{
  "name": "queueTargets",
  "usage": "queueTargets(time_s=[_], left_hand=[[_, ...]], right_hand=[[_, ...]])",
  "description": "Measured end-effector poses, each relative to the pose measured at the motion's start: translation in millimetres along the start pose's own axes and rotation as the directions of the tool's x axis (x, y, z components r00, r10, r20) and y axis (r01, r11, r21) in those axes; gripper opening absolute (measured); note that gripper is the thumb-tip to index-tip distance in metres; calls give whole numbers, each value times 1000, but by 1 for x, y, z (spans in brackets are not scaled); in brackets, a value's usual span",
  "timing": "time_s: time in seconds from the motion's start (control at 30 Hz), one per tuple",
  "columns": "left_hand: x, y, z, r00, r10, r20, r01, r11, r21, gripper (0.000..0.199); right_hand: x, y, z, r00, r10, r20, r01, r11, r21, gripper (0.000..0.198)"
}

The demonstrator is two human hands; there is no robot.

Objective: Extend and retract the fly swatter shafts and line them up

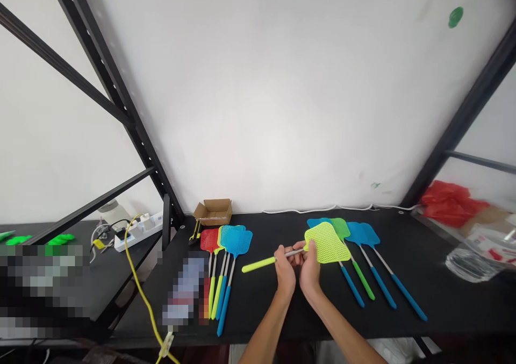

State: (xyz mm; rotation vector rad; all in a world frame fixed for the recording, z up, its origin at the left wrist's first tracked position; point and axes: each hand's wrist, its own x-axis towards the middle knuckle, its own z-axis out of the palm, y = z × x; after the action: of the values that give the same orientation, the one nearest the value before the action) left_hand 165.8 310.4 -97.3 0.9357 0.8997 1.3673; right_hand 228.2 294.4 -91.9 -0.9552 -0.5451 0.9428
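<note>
A yellow-green fly swatter (327,242) is held above the black tabletop between my two hands. Its handle points left and its mesh head points right. My left hand (285,268) is closed around the metal rod near the handle. Where the head joins the rod, my right hand (309,270) grips it, thumb on top. To the right lie several blue swatters (365,234) and a green swatter (341,227), partly covered by the held one. On the left, blue swatters (236,240), a red swatter (209,239) and yellow-green ones overlap in a fanned group.
Behind the left group stands an open cardboard box (215,212). A power strip (139,232) and a yellow cable (139,283) are at the left, beside black shelf posts (137,133). Clear plastic packaging (475,254) and a red bag (451,202) sit at the right.
</note>
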Motion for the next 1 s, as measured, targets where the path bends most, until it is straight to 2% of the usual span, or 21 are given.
queueTargets(time_s=[0.13, 0.27, 0.37, 0.5, 0.57, 0.63, 0.7, 0.73, 0.77, 0.83, 0.87, 0.93, 1.0], left_hand=[[-10, 8, 10, 998, -47, 41, 43, 996, 83, 55], [-16, 16, 12, 997, 35, 75, -46, 988, 149, 56], [-20, 21, 16, 994, 43, 101, -60, 984, 167, 58], [-33, 28, 14, 978, 24, 207, -78, 963, 256, 53], [-49, 31, 7, 964, -10, 267, -90, 930, 357, 49], [-73, 32, -4, 940, -78, 331, -92, 878, 470, 45], [-105, 32, -17, 916, -123, 381, -134, 802, 581, 39], [-122, 31, -24, 888, -155, 433, -162, 776, 609, 36], [-140, 28, -32, 848, -207, 488, -174, 761, 625, 35], [-171, 21, -49, 812, -280, 512, -181, 713, 677, 33], [-184, 15, -59, 824, -314, 471, -172, 655, 736, 31], [-202, 2, -82, 821, -429, 377, -131, 501, 855, 26], [-212, -11, -109, 817, -532, 224, -49, 322, 945, 23]], right_hand=[[-17, -10, 2, 999, 30, 12, -29, 996, -81, 52], [-21, -21, -1, 1000, 20, 1, -20, 998, -65, 49], [-20, -23, -4, 1000, 20, 10, -20, 999, -42, 49], [-17, -25, -18, 988, 142, 67, -145, 988, 50, 47], [-10, -29, -30, 976, 205, 80, -211, 975, 75, 43], [3, -37, -43, 976, 220, 8, -220, 974, 56, 40], [23, -47, -54, 976, 215, -28, -217, 972, -88, 35], [34, -52, -58, 983, 183, -23, -183, 961, -208, 33], [44, -58, -62, 989, 147, -8, -140, 923, -359, 32], [61, -67, -64, 998, 61, 32, -23, 736, -676, 30], [66, -70, -64, 999, 24, 48, 24, 596, -803, 29], [73, -73, -59, 996, -1, 86, 83, 295, -952, 35], [74, -71, -52, 990, 67, 125, 124, 25, -992, 49]])
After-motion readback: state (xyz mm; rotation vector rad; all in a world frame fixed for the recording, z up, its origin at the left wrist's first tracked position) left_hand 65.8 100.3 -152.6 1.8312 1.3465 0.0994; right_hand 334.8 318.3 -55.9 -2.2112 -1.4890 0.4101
